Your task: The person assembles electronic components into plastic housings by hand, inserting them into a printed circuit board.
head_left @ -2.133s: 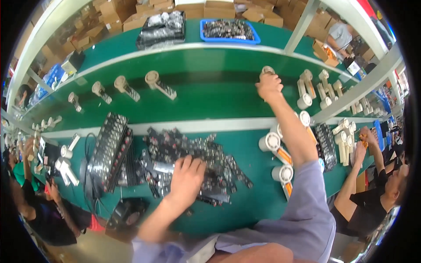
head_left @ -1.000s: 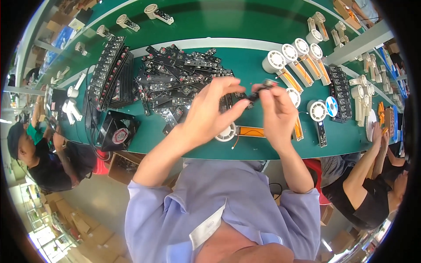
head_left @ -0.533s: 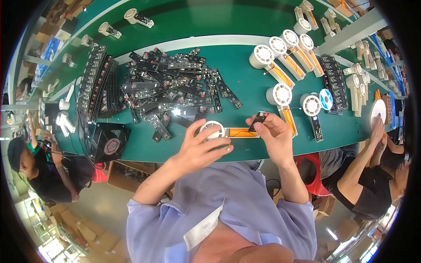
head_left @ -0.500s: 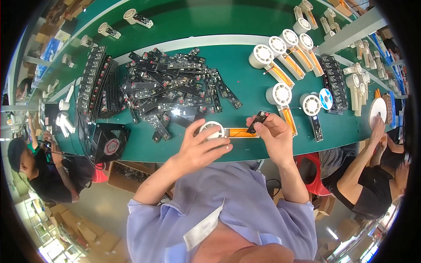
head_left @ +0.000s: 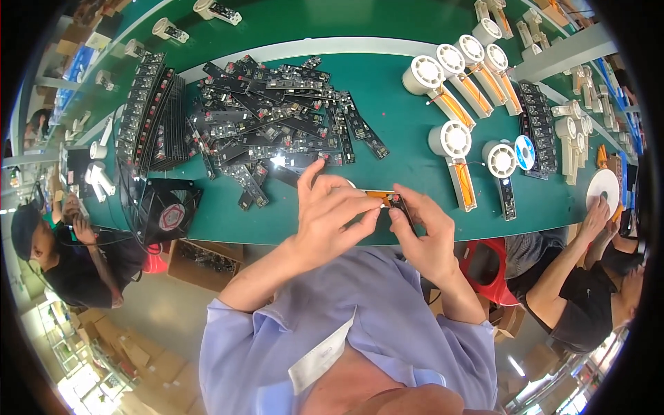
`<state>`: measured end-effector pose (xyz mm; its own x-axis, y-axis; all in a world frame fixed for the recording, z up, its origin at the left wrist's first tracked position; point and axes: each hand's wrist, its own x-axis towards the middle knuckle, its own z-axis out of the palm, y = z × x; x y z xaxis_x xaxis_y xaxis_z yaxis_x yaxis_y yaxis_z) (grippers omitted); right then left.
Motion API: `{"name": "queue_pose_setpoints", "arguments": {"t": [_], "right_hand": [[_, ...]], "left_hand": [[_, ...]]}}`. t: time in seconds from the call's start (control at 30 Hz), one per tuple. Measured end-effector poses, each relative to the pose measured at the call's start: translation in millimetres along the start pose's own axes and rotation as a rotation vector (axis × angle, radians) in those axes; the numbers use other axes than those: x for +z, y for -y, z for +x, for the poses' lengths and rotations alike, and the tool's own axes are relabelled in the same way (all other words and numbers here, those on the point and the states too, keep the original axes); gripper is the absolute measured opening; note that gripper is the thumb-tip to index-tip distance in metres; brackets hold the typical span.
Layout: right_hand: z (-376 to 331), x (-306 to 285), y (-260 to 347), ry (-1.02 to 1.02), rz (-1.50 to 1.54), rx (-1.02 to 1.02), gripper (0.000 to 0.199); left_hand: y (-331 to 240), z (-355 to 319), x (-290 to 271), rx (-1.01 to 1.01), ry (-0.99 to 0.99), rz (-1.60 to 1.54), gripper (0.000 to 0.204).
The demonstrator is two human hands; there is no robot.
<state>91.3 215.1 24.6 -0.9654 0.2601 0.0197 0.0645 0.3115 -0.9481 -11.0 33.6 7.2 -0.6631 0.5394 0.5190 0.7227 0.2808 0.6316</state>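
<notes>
Near the front edge of the table, my two hands meet over a white handheld fan body, whose orange-lined handle (head_left: 378,194) shows between them. My left hand (head_left: 324,216) covers most of the round fan head. Its thumb and index finger pinch a small white plug (head_left: 384,203), right beside the board's end. In my right hand (head_left: 430,235) is a narrow black circuit board (head_left: 398,202), held between thumb and fingers at the handle's open end. Whether the plug is seated in the board cannot be seen.
A heap of black circuit boards (head_left: 277,117) lies ahead, with stacked boards (head_left: 155,114) to its left. A black square fan (head_left: 166,211) stands at the near left. Several white fan bodies (head_left: 453,142) lie right. Co-workers sit at both sides; one person's hand (head_left: 596,218) touches a white disc (head_left: 604,190).
My left hand has moved right, from the fan head to a small white plug. The circuit board has come lower and turned in my right hand, near the plug.
</notes>
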Motion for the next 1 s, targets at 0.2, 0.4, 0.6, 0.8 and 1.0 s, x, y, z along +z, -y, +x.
{"name": "queue_pose_setpoints", "arguments": {"t": [0.2,0.4,0.6,0.8,1.0], "right_hand": [[-1.4,4.3,6.5,-0.024,-0.152,-0.113,0.029],[-3.1,9.3,2.1,-0.134,-0.169,-0.177,0.025],[-3.4,10.4,0.2,-0.115,-0.257,-0.234,0.026],[-0.2,8.9,-2.6,-0.105,-0.464,-0.470,0.030],[-1.0,11.5,-6.9,-0.130,-0.543,-0.491,0.031]], "left_hand": [[-0.5,0.8,9.7,0.087,-0.058,0.178,0.020],[-1.3,2.0,13.0,0.154,-0.056,0.229,0.019],[-1.2,1.2,15.8,0.200,-0.073,0.256,0.017],[0.1,-2.3,17.3,0.251,-0.054,0.307,0.020],[-0.2,-2.9,18.4,0.273,-0.022,0.358,0.021]]}}
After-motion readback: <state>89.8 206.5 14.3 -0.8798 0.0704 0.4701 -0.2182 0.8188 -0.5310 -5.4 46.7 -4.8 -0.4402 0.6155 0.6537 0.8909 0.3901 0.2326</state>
